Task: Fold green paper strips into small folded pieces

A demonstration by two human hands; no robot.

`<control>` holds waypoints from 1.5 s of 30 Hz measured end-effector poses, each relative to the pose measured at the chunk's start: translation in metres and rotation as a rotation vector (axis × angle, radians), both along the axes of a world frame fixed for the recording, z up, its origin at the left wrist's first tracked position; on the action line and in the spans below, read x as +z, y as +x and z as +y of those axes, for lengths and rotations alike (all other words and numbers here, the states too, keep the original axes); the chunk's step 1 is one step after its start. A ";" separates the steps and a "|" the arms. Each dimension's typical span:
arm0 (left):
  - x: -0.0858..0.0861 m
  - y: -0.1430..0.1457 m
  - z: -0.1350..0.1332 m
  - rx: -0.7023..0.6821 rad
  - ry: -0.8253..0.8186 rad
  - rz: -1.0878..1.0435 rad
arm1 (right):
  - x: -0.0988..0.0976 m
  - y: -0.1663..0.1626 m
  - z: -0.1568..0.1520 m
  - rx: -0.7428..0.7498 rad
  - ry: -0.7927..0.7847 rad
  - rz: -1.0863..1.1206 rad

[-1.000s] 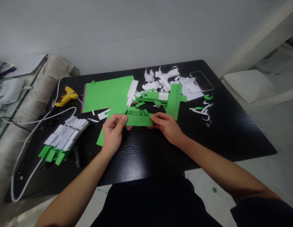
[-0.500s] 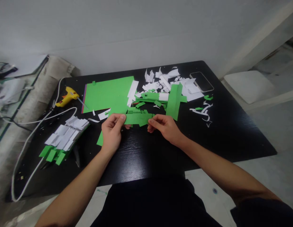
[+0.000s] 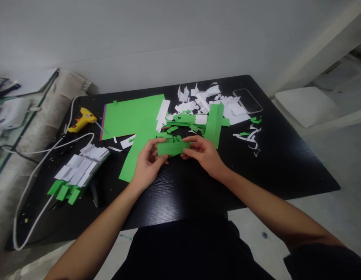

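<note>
left hand (image 3: pixel 148 161) is pinching the left end of a narrow rectangular green paper strip (image 3: pixel 172 148) | right hand (image 3: pixel 204 155) is clamping its right end, thumb pressing the face | strip's sitting pretty much mid-frame | both forearms (image 3: pixel 110 223) are angling in from the lower corners

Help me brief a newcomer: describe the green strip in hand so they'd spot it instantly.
Find the black table, then the left hand and right hand. The green strip lies between them; unlike nearby green pieces, both hands hold it.
</note>
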State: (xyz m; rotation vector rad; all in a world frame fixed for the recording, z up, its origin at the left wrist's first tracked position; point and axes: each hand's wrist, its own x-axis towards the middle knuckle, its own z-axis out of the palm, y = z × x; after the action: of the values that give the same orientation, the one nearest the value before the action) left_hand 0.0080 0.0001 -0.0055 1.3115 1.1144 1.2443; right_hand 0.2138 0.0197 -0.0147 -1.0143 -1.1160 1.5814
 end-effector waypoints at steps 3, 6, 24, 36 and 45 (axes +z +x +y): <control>-0.002 -0.001 0.001 0.046 0.000 0.036 | -0.001 -0.001 0.000 0.005 0.005 -0.010; -0.003 -0.002 0.002 0.084 0.003 0.044 | -0.002 -0.002 -0.001 0.003 0.015 -0.024; -0.008 -0.010 0.001 0.097 0.466 0.445 | -0.008 -0.006 -0.004 -0.020 0.164 -0.122; -0.005 -0.007 -0.005 0.110 0.627 0.604 | -0.011 -0.007 -0.007 -0.036 0.229 -0.153; 0.003 -0.010 -0.013 -0.195 0.589 0.408 | -0.006 -0.007 -0.010 0.004 0.238 -0.189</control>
State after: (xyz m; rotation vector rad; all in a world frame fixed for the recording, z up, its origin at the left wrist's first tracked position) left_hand -0.0020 -0.0128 -0.0023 2.1402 0.8830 1.2341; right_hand 0.2069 0.0099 -0.0210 -1.0151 -1.3990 1.3380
